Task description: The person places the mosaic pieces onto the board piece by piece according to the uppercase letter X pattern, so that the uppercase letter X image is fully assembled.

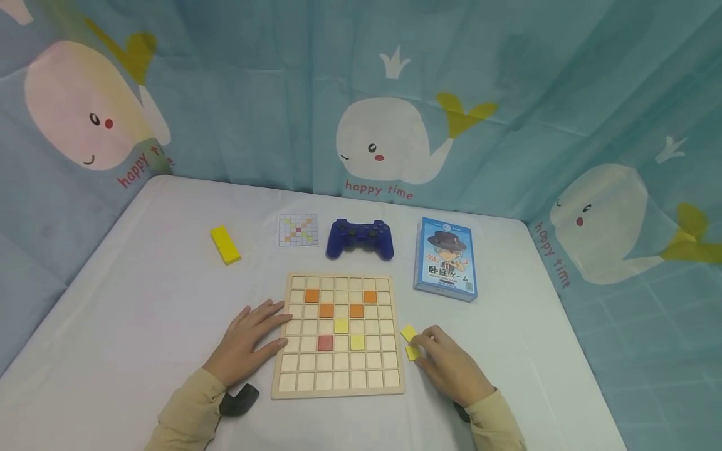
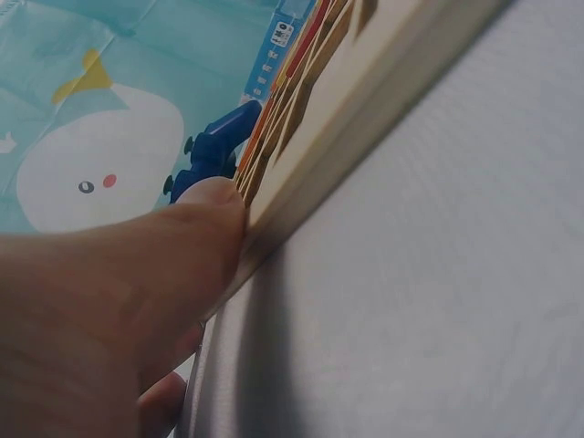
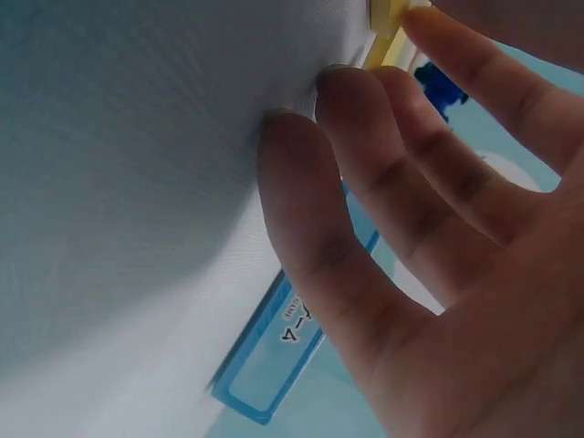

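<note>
A wooden grid board [image 1: 338,394] lies on the white table with several orange tiles [image 1: 326,311], two yellow tiles [image 1: 341,326] and one red tile [image 1: 325,343] in its squares. My left hand [image 1: 248,338] rests along the board's left edge, fingers extended over the rim. In the left wrist view the thumb [image 2: 182,237] touches the wooden side. Right of the board, my right hand [image 1: 451,366] pinches a yellow square tile [image 1: 412,353] between thumb and forefinger, low over the table. Another yellow square tile [image 1: 408,332] lies just beyond it, partly covered by the fingers.
Behind the board are a printed pattern card [image 1: 298,230] and a blue game controller [image 1: 360,238]. A blue card-game box [image 1: 445,258] lies at the back right. A yellow block [image 1: 225,245] is at the back left. A whale-print curtain [image 1: 254,125] encloses the table.
</note>
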`<state>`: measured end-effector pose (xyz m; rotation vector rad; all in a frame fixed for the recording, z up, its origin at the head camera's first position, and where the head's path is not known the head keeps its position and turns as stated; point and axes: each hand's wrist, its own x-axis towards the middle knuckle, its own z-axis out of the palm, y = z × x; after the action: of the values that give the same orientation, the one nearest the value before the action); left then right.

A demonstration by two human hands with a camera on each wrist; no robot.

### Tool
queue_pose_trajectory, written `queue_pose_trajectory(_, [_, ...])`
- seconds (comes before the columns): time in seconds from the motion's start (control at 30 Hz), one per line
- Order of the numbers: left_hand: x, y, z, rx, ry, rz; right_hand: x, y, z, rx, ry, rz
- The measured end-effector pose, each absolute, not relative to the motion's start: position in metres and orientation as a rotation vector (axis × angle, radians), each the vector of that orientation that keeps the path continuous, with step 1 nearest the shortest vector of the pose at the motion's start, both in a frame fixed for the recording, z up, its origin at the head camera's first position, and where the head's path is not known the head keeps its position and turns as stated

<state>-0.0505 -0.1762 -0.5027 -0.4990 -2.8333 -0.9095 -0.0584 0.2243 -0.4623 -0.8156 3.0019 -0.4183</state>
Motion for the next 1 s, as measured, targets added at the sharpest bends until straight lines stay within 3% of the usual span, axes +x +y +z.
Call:
queue_pose_trajectory(0.53, [-0.049, -0.178, -0.502, -0.487, -2.841, -0.891, -0.069, 0.219, -0.457, -1.089, 2.957, -0.492])
queue_pose_trajectory(0.77, [-0.05, -0.178, -0.501, -0.494, -2.837, -0.896, -0.087, 0.183, -0.438, -1.325, 2.913, -0.469])
queue_pose_trajectory(1.0, [-0.051, -0.176, -0.501, -0.514, -2.813, -0.911, -0.096, 0.14, -0.445, -1.622, 2.796, -0.404])
